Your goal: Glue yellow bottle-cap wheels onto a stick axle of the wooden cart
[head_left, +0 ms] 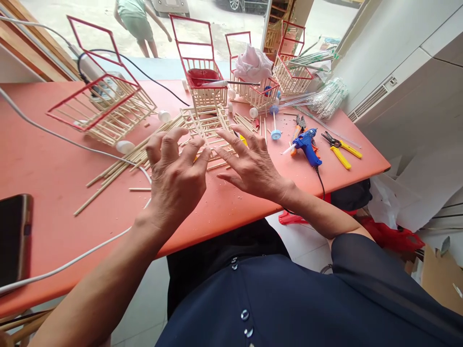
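A small frame of pale wooden sticks (210, 126) lies on the table in front of me. At its near left side, my left hand (177, 168) has bent fingers, with thumb and index finger closed at the end of a slanting stick of the frame. Over the frame's right side reaches my right hand (251, 166), its fingers stretched and apart, fingertips close to a stick there; contact is hard to make out. Something yellow shows partly behind the right fingers. Loose wooden sticks (108, 180) lie to the left, partly under my left hand.
Red-rimmed stick carts (104, 103) stand at left and along the back, one holding white cloth (253, 62). At right lie a blue glue gun (307, 147), yellow-handled pliers (342, 149) and wrapped sticks (329, 99). White cable (90, 149) crosses the left, near a phone (14, 238).
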Tool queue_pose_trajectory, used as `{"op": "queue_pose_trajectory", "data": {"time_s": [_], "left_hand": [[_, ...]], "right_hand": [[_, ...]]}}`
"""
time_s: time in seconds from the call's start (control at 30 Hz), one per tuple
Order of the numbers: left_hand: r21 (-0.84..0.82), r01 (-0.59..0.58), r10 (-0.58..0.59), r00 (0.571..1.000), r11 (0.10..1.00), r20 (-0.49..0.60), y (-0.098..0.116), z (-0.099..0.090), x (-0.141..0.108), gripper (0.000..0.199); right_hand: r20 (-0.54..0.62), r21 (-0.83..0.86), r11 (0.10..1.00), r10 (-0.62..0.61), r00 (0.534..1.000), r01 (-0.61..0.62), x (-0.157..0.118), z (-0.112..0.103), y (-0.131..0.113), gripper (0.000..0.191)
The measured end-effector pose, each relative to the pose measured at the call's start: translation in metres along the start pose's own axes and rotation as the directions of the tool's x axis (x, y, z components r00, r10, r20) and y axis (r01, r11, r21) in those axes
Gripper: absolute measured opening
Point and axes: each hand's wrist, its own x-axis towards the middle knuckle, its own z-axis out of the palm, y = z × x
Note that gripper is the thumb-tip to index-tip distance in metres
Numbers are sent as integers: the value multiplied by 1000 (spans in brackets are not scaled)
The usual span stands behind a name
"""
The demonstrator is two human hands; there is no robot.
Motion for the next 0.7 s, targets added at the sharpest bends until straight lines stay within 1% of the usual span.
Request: {"op": "queue_pose_trajectory", "data": {"time_s": [0.1,0.2,0.3,0.43,0.57,0.63,0.7], "left_hand": [[-28,27,-27,1000,999,10,1,-1,1,34],[-94,74,-72,997,993,24,3,-1,3,38],[-99,84,-81,996,992,33,4,-3,3,38],[-107,107,-102,993,988,54,5,-4,4,36],[-109,158,-146,983,981,114,6,-5,7,35],[-92,152,-141,983,984,118,5,-6,8,31],[-79,118,-110,989,990,97,4,-6,7,30]], "right_hand": [[35,5,1000,20,999,-21,2,-4,-2,55],[43,9,1000,24,999,-24,4,-6,-3,54],[44,6,1000,21,999,-22,2,-7,1,55],[-3,-2,1000,27,1000,-27,-4,-5,11,62],[-46,-9,999,36,998,-36,-8,1,19,66],[-46,-4,999,40,998,-40,-8,2,19,65],[-39,3,999,51,998,-51,-7,2,18,61]]}}
